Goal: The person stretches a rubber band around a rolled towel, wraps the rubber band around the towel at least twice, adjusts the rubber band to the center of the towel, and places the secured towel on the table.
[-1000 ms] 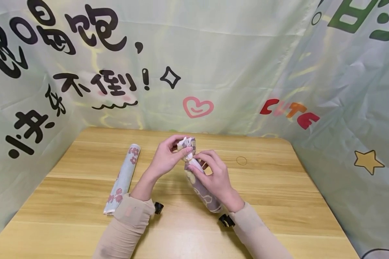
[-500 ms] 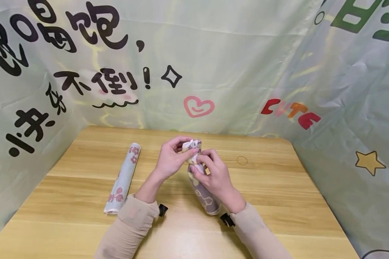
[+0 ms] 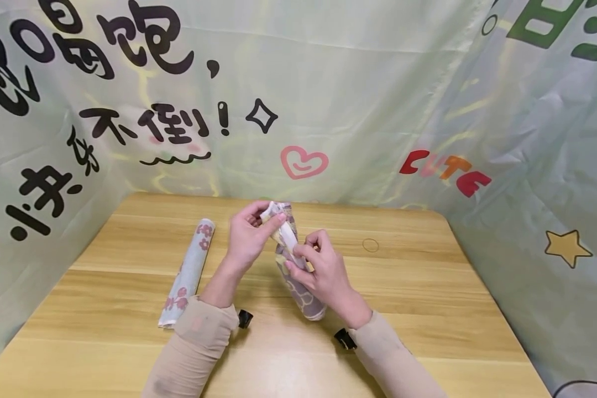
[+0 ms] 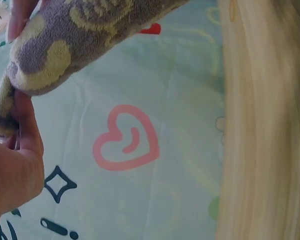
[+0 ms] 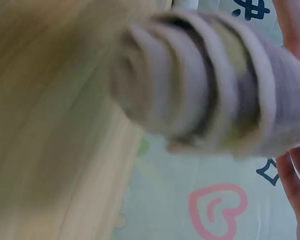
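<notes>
A rolled purple towel with yellow shapes [image 3: 298,287] is held tilted above the wooden table [image 3: 428,287]. My left hand [image 3: 251,237] pinches its upper end, where white cloth bunches out. My right hand [image 3: 315,268] grips the roll's middle from the right. The left wrist view shows the purple and yellow towel end [image 4: 65,45] with my left fingers [image 4: 17,150] beside it. In the right wrist view the towel's spiral end [image 5: 205,85] fills the frame, blurred.
A second rolled towel, pale blue with pink flowers [image 3: 189,271], lies on the table to the left of my arms. Printed fabric walls [image 3: 328,110] close in the table on the left, back and right.
Both hands have shifted the purple roll a little left and away. Its upper end has tilted further left.
</notes>
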The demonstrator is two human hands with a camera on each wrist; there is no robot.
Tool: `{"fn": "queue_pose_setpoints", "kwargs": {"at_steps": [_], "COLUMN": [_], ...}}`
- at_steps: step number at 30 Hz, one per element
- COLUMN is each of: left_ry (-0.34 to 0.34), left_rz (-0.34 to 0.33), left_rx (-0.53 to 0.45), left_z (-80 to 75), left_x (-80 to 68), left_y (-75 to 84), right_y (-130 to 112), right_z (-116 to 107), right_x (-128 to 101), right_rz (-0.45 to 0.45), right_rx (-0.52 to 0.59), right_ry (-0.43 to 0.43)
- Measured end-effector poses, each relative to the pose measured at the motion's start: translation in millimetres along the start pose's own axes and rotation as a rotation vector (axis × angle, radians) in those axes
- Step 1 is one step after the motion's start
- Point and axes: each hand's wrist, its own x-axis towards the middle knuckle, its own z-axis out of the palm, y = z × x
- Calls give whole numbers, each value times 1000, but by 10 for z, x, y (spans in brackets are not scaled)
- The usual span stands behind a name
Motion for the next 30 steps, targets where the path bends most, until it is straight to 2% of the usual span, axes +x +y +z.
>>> {"fn": "queue_pose_setpoints", "kwargs": {"at_steps": [3, 7, 11, 15, 19, 22, 26, 30], "left_ry": [-99, -227, -312, -338, -329, -341, -355, -351], "left_rz": [29, 56, 68, 57, 47, 37, 12, -16], "left_rx": [1, -54, -111, -152, -116, -11, 156, 232], "left_z": [2, -91, -172, -206, -207, -196, -198, -180], "left_x": [-11, 1, 20, 32, 43, 60, 80, 84], "left_y": [-16, -35, -32, -28, -22, -24, -36, -53], "right_y": [24, 63, 62, 43, 35, 35, 37, 33], "right_z": [-24, -32, -38, -53, -48, -34, -14, 4], "right_x": [6, 23, 9, -10, -16, -24, -27, -37], "right_rz": [-34, -52, 71, 250, 322, 328, 336, 306], "right_rx": [23, 176, 376, 462, 453, 399, 273, 176], "right_ry": [29, 46, 17, -56, -84, -33, 48, 90]}}
